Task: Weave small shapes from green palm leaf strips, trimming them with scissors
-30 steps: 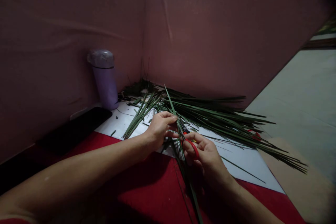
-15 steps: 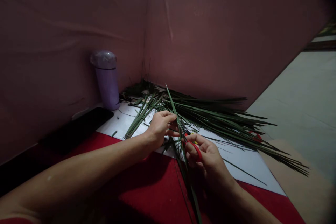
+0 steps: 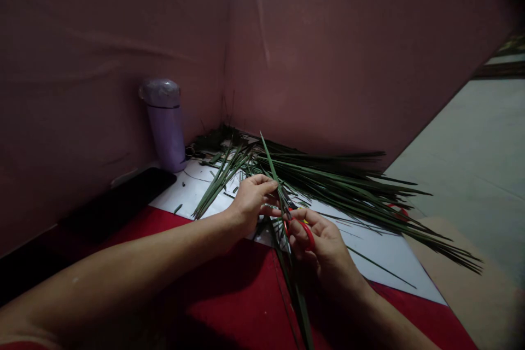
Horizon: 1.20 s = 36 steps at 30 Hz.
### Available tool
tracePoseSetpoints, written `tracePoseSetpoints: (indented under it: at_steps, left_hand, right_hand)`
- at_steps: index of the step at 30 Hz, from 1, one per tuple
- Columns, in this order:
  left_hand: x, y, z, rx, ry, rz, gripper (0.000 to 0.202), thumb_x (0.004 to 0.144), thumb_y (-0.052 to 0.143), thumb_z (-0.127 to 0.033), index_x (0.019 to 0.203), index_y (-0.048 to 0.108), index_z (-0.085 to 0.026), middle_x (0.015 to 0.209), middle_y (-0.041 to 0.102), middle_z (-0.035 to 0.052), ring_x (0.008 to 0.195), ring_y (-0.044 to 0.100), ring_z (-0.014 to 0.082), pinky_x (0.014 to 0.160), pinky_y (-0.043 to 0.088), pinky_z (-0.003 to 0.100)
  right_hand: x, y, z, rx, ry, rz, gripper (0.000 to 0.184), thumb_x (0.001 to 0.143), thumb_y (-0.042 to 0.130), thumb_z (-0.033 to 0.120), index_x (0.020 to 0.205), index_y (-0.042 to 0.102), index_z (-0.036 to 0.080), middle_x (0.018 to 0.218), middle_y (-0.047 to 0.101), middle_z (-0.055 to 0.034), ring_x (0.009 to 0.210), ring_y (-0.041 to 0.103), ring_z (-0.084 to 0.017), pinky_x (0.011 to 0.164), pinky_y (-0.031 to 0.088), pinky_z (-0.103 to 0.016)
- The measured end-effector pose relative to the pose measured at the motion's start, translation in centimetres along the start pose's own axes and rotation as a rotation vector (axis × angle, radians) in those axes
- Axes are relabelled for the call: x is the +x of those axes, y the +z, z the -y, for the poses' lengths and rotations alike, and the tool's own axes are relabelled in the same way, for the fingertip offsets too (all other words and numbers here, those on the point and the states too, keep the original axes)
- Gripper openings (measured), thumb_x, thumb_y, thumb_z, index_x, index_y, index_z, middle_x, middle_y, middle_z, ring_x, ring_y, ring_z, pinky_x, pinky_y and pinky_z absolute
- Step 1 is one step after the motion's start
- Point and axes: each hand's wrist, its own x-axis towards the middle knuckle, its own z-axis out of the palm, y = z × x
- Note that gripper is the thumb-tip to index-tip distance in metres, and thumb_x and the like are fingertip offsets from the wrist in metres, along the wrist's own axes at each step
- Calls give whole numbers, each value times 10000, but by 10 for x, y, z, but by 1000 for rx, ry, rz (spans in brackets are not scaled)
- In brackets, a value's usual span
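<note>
Between the thumb and fingers of my left hand (image 3: 253, 202) is a long green leaf blade (image 3: 269, 159), its pointed tip angled up and away. Its lower part seems to run down past my right hand toward the front edge. My right hand (image 3: 324, 240) has its fingers in the red handles of a pair of scissors (image 3: 308, 236). The scissor blades lie against the leaf just below my left fingertips; how far they are apart is hard to make out. A big bundle of long leaves (image 3: 328, 180) lies behind my hands, and a smaller bunch (image 3: 219, 183) of cut pieces lies to the left.
A white sheet (image 3: 394, 268) covers part of the red surface (image 3: 229, 295). A purple tumbler (image 3: 167, 131) stands at the back left beside a dark flat object (image 3: 139, 191). Pinkish walls (image 3: 320, 65) meet behind. A red ring-like item (image 3: 397, 211) sits among the leaves at right.
Both hands stay almost in place, with the leaf and scissors still held. The leaf and the scissor handles have shifted very slightly.
</note>
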Motion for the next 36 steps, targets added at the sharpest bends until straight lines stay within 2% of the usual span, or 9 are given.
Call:
tracePoseSetpoints:
  at_steps: [6, 11, 22, 29, 36]
  left_hand:
    - [3, -2, -1, -6, 2, -3, 133, 701, 605, -219, 681, 495, -147, 596, 531, 9, 486, 542, 123, 420, 466, 259]
    - [6, -3, -4, 26, 10, -54, 96, 714, 579, -173, 677, 496, -141, 598, 535, 17, 490, 549, 125, 432, 470, 262]
    - [1, 0, -6, 31, 23, -35, 97, 733, 558, -155, 680, 478, -145, 603, 507, 5, 507, 543, 119, 438, 475, 258]
    - [1, 0, -5, 28, 25, -25, 99, 735, 559, -152, 682, 476, -142, 608, 502, 2, 507, 543, 116, 441, 485, 261]
    - [-1, 0, -3, 13, 8, -5, 81, 731, 552, -139, 684, 487, -141, 586, 505, -5, 485, 518, 105, 428, 483, 260]
  right_hand:
    - [0, -2, -2, 0, -4, 25, 290, 714, 664, 406, 836, 526, 181, 471, 462, 69, 375, 349, -33, 363, 206, -141]
    - [-1, -1, -2, -26, 22, 16, 313, 703, 667, 424, 846, 542, 175, 458, 491, 54, 380, 367, -42, 371, 204, -146]
    - [0, 5, 4, -17, 17, 11, 288, 715, 654, 415, 816, 531, 174, 456, 483, 57, 389, 362, -45, 394, 224, -155]
    - [1, 2, -1, 5, -37, 20, 240, 729, 660, 350, 831, 550, 163, 458, 479, 62, 380, 358, -27, 384, 226, -137]
    - [2, 1, -2, 0, -14, 17, 269, 739, 650, 388, 843, 543, 164, 476, 480, 55, 388, 334, -23, 373, 202, -135]
